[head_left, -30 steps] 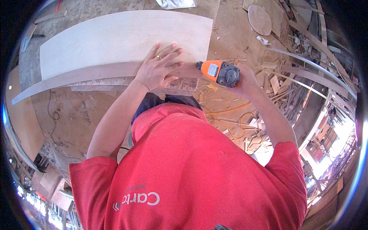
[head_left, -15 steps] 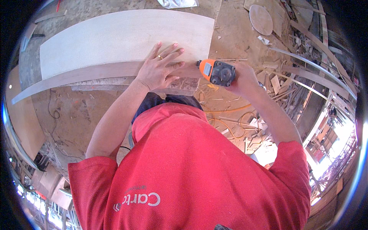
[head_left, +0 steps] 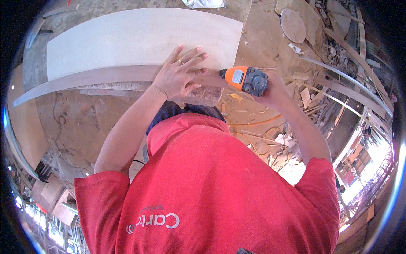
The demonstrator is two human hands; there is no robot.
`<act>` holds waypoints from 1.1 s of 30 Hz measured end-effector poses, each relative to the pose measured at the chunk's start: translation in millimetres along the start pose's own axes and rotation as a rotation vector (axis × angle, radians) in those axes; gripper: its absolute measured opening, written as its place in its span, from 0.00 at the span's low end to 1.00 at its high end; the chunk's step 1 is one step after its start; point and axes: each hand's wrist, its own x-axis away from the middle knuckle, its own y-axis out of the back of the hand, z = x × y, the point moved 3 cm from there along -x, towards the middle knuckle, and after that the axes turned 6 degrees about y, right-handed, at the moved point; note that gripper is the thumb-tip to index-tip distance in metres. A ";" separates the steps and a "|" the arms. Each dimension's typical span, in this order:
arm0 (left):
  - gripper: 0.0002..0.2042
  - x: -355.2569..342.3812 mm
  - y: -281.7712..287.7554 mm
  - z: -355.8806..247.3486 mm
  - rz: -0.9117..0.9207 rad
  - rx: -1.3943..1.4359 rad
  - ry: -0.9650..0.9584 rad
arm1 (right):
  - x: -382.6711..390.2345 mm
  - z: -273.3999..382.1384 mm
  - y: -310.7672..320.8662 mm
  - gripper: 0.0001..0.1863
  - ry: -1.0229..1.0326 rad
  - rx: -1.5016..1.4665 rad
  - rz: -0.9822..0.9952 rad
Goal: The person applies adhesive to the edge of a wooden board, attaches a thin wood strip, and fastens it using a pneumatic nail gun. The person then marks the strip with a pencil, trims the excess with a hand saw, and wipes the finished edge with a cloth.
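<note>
A pale curved board (head_left: 135, 36) lies on the work surface, with a long, narrow wooden strip (head_left: 105, 74) along its near edge. My left hand (head_left: 177, 74) is spread open over the strip and the board's edge near their right end, a ring on one finger. My right hand (head_left: 272, 91) grips an orange and black nail gun (head_left: 245, 79), whose nose is at the strip's right end; most of those fingers are hidden behind the tool. Beneath the strip is a rough stacked block of wood (head_left: 210, 95).
An oval board (head_left: 292, 25) lies at upper right beside scattered offcuts (head_left: 305, 98) and long curved strips (head_left: 344, 72). An orange hose (head_left: 253, 123) runs over the littered floor (head_left: 80, 127). A large sheet (head_left: 29, 135) stands at left; white plastic (head_left: 203, 4) lies at the top.
The board, my left hand and the nail gun appear shifted slightly up and right in the picture. My hands hold the same positions on the strip and tool.
</note>
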 end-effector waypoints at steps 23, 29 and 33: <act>0.29 -0.3 -0.8 0.3 -0.018 0.047 -0.024 | -2.1 24.2 1.9 0.17 -0.033 0.265 0.061; 0.29 0.1 -0.4 -0.3 0.004 0.000 -0.019 | 3.7 18.4 -0.6 0.16 0.048 0.209 -0.016; 0.30 2.3 -7.0 4.8 -0.022 -0.069 -0.048 | 4.4 -18.4 -8.2 0.17 -0.132 0.094 0.039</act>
